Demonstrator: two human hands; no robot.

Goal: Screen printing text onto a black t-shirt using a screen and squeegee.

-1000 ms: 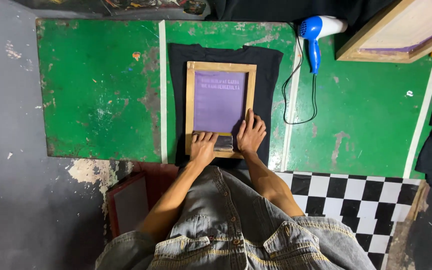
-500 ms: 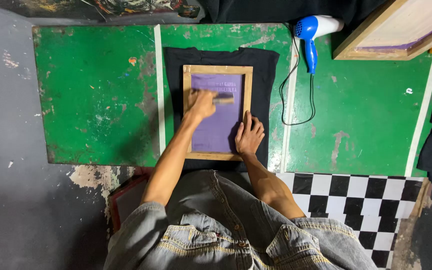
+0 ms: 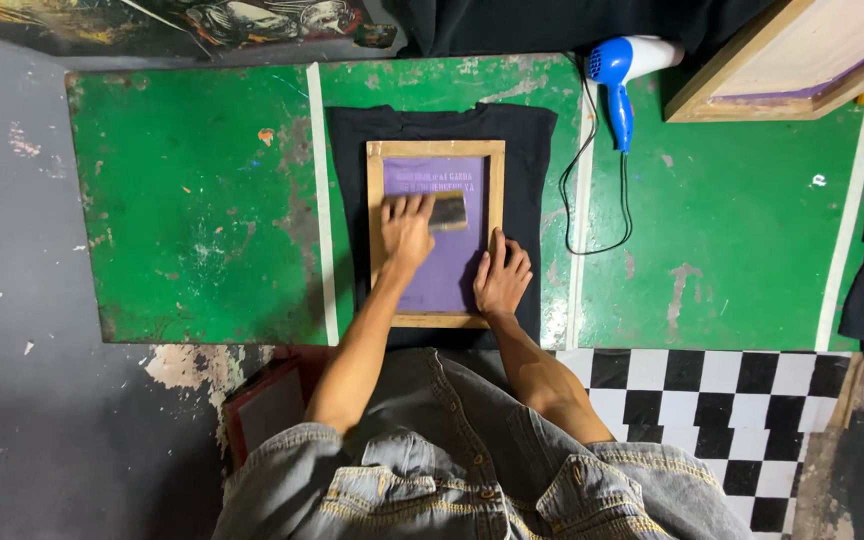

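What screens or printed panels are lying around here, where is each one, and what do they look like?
Printing screen: rectangular pale wood frame with purple mesh, lying on a black shirt on the green table; the left hand presses a small squeegee on it, and the right hand rests on its lower right edge.
Second screen: larger wood frame with a pale panel, at the top right corner, partly out of view.
Dark printed picture: top left edge, details unclear.

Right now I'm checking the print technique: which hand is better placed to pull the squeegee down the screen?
Left hand: likely, since it already holds the squeegee; right hand braces the wooden frame.
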